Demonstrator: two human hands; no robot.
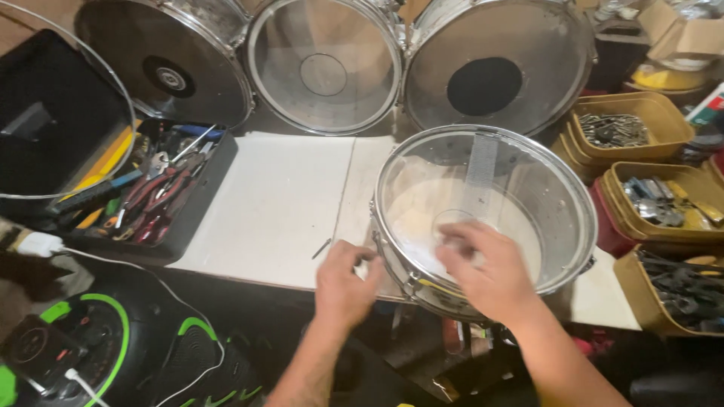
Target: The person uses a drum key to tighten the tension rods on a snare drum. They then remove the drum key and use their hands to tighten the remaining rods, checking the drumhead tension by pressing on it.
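Observation:
A snare drum (543,162) with a clear head and a chrome rim lies on a white board (271,203). My left hand (343,283) is curled against the drum's near-left rim, fingers closed at a lug; what it pinches is hidden. My right hand (486,267) rests on the clear head near its front edge, fingers bent and slightly blurred. A thin dark rod (322,248) lies on the board just left of my left hand.
Three larger drums (324,64) lean at the back. A black tray of pliers and screwdrivers (154,196) sits at left. Tan bins of metal parts (656,196) stand at right. A black and green device (98,339) with white cables lies at lower left.

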